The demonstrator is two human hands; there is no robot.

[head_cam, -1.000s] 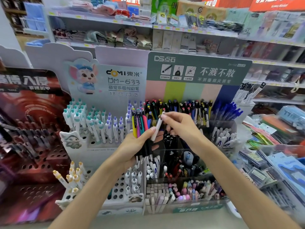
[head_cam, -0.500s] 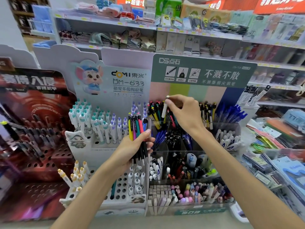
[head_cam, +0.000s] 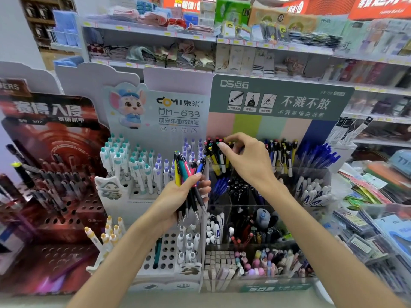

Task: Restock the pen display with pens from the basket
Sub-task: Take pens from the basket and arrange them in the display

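My left hand (head_cam: 175,196) grips a bundle of pens (head_cam: 189,172) with yellow, teal, pink and blue barrels and black grips, held upright in front of the displays. My right hand (head_cam: 246,161) hovers over the top-left row of mixed click pens (head_cam: 213,156) in the green-headed pen display (head_cam: 280,101). Its fingers are loosely curved and apart, with the index tip at the pen tops. A white-barrelled pen (head_cam: 222,160) stands in that row just under the fingers. No basket is in view.
A white cartoon-branded display (head_cam: 155,112) with teal- and purple-capped pens stands at left, a red-black display (head_cam: 51,174) beyond it. Blue pens (head_cam: 315,154) and clear bins of markers fill the right side. Packaged stationery (head_cam: 378,218) lies at far right, store shelves behind.
My right hand carried a white pen from the bundle up to the top-left row and let go of it there. The left hand stayed put with the bundle.
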